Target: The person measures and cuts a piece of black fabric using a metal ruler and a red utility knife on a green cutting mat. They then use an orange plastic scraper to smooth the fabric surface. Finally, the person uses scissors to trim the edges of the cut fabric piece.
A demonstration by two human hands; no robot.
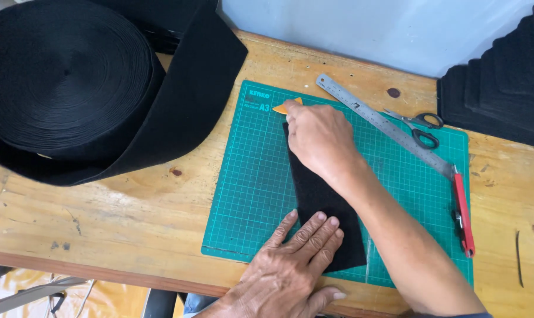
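where the wooden table [131, 206] carries a green cutting mat [249, 176], left hand [290, 265] presses black fabric [320, 200] flat; right hand [317, 138] pinches a half-hidden orange piece [283, 108].

wooden table [131, 206] bears a green cutting mat [249, 188], black felt roll [66, 76] and stacked black pieces [503, 88].

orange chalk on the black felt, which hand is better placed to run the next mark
Right. The right hand already grips the orange chalk at the felt's far end, while the left hand lies flat, pinning the near end.
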